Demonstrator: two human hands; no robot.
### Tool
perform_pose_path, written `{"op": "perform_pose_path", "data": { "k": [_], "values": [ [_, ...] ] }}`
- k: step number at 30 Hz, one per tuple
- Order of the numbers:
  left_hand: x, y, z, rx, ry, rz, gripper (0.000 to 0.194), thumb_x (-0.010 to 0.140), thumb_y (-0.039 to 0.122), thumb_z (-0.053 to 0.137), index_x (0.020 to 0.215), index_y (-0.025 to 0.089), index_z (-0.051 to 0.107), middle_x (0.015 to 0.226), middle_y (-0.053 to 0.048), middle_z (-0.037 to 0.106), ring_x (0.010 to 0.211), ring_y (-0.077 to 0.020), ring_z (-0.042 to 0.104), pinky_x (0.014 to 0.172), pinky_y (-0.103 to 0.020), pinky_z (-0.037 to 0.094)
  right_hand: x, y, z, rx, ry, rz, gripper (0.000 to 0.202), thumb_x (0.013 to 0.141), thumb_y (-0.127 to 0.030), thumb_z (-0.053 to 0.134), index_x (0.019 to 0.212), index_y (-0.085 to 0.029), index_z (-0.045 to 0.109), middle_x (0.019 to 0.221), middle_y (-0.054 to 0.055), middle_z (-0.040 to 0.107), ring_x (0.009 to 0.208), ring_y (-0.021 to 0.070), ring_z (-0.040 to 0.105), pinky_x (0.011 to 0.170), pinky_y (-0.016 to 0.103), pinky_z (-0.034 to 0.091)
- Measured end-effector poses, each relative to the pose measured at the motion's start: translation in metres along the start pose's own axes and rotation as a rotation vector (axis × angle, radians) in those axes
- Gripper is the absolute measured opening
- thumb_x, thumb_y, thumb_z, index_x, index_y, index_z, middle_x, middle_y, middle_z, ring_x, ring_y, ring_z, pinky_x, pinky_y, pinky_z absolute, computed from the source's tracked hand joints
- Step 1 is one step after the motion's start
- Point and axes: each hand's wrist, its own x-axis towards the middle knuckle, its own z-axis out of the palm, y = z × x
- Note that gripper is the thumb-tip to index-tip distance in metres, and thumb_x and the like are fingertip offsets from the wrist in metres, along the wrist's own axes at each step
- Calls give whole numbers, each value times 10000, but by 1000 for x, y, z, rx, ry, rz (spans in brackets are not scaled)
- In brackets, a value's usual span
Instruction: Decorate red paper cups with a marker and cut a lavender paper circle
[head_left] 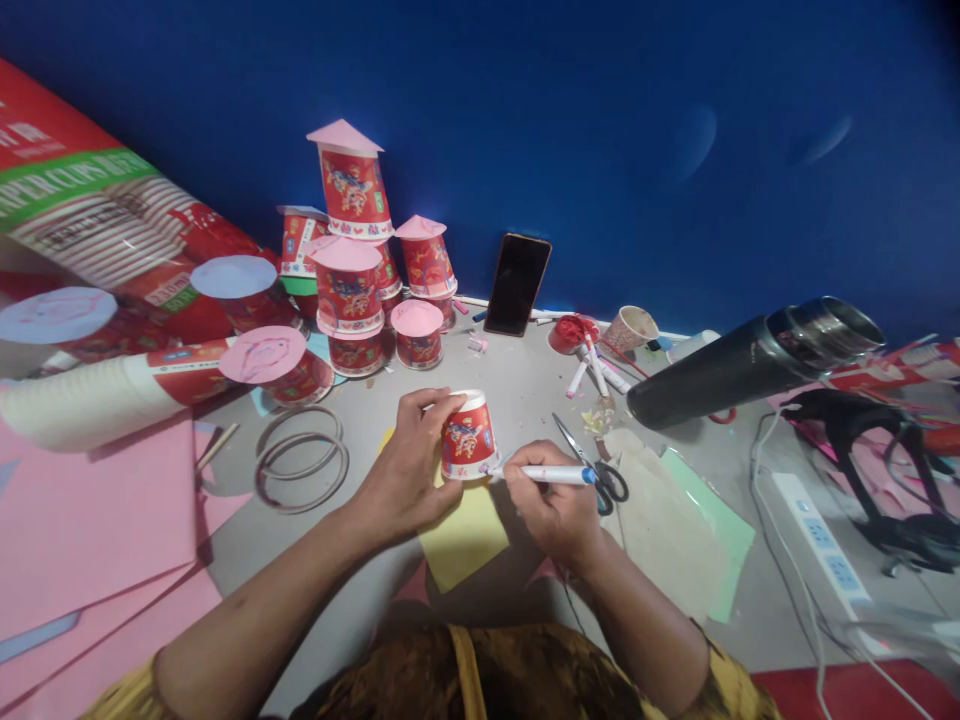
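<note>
My left hand (409,465) is closed around the left side of a red and white paper cup (469,440), which is held upside down above the table. Small coloured marks run along the cup's white band at the bottom. My right hand (551,505) grips a white marker with a blue end (555,474), its tip at the lower right of that band. Whether the tip touches the cup is too small to tell. Beneath the hands lies a yellow sheet of paper (465,540). Black-handled scissors (600,475) rest just right of the marker.
Stacked red cups with pink paper tops (351,290) stand at the back left. A phone (517,285) leans against the blue wall. Several markers (596,370), a dark thermos (712,370) and a power strip (821,545) lie to the right. Pink sheets (97,520) and two rings (300,470) are left.
</note>
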Motion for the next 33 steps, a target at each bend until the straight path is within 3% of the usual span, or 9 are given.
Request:
{"op": "perform_pose_path", "data": {
  "k": [7,13,21,33],
  "values": [
    [0,0,-1,23,-19,10,896,729,46,657,1531,278,330,1440,-152,376,1423,-379,447,1171,-605,485,0,0,0,-31,-30,27,169,938,-239,607,785,-220,675,610,-17,663,486,128,579,492,230,435],
    [1,0,-2,13,2,-13,874,744,80,679,1527,265,335,1424,-153,384,1402,-378,460,1156,-595,505,1,-2,-2,-12,40,-19,168,948,-225,600,798,-217,674,676,7,709,546,141,640,548,233,493],
    [1,0,-1,18,-18,-34,912,715,65,681,1531,262,324,1426,-150,377,1414,-385,456,1182,-615,479,0,-1,1,-38,19,-86,181,970,-225,597,814,-212,688,703,24,724,584,153,661,603,253,535],
    [1,1,-1,-4,-5,-23,899,715,61,666,1526,257,333,1414,-149,380,1407,-380,469,1164,-595,505,-1,-2,2,-37,16,-91,182,975,-217,594,812,-217,675,692,13,719,568,145,661,568,239,502]
  ]
}}
